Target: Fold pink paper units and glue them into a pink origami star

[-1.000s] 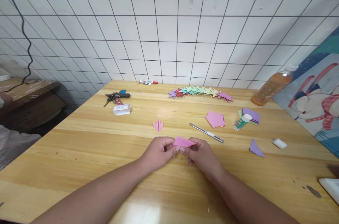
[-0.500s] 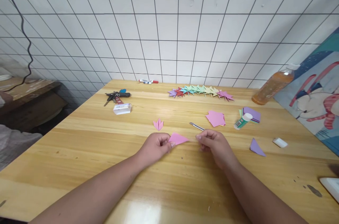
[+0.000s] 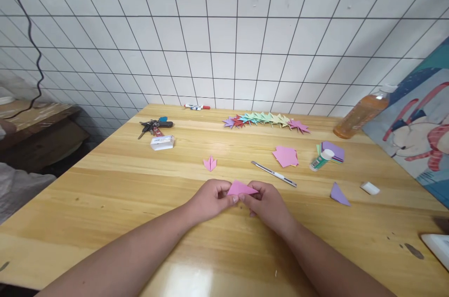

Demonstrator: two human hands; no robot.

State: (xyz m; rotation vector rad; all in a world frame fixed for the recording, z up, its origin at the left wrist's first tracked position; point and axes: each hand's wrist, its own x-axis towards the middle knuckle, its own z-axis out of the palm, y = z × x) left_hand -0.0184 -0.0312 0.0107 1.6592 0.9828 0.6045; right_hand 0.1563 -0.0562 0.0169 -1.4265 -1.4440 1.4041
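Observation:
A pink folded paper triangle [image 3: 241,188] is held just above the table between both hands. My left hand [image 3: 212,199] pinches its left side, thumb in front. From the right, my right hand [image 3: 268,203] grips the lower right part, its thumb tip close to the left thumb. Beyond the left hand lies a small pink folded paper piece [image 3: 210,163] with pointed tips. A slim silver and white craft knife or pen [image 3: 275,174] rests behind the right hand; which one it is I cannot tell.
Pink paper sheets [image 3: 286,156], a glue stick [image 3: 322,160], coloured paper [image 3: 334,151], a purple paper triangle [image 3: 338,194] and an eraser [image 3: 370,188] lie right. Folded paper stars [image 3: 266,119], a marker [image 3: 197,107] and a bottle [image 3: 363,112] are at the back; keys [image 3: 154,126] and a white box [image 3: 162,142] left.
My right hand has moved left and closed on the pink paper triangle, uncovering the whole slim silver tool. The triangle has shifted slightly right and toward me in the left hand.

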